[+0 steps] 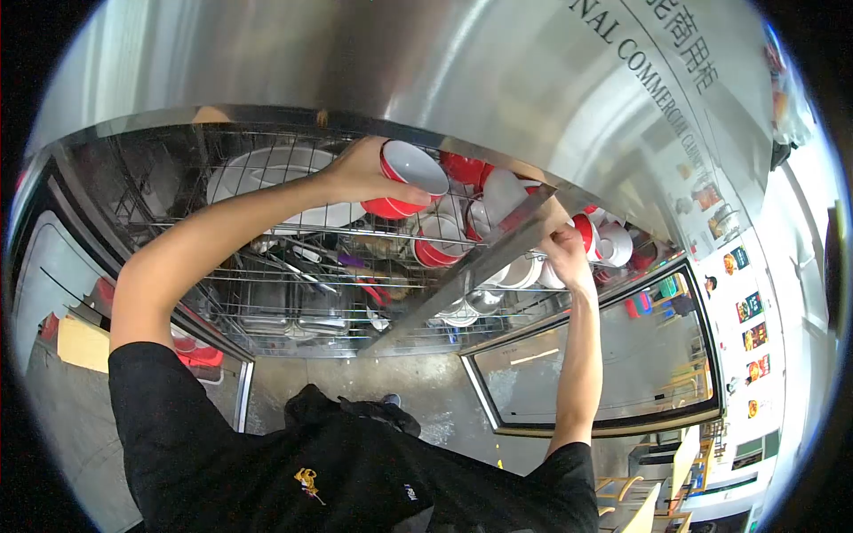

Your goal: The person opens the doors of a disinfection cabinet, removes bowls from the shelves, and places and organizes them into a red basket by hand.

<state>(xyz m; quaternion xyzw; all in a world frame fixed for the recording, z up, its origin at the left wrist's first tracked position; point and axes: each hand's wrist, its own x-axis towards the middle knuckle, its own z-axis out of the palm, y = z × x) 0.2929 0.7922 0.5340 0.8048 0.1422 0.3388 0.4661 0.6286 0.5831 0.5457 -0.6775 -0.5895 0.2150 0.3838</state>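
Note:
My left hand [360,173] grips red bowls with white insides [414,169], at least two nested together, tilted at the upper wire shelf. Just right of it, more red and white bowls [440,238] stand on the rack. My right hand [567,253] reaches past the metal centre post [471,280] of the cabinet. Its fingers are curled beside a red bowl [584,233] and a white bowl [613,244]; what they hold, if anything, is hidden. White plates [258,173] lie on the upper shelf behind my left forearm.
Two glass doors stand open, one on the left [62,258] and one on the right [613,355]. On the lower shelf are clear containers [324,306], utensils [306,271] and white bowls [520,271]. The steel cabinet top [355,62] overhangs the shelves. Wooden chairs [622,489] are at lower right.

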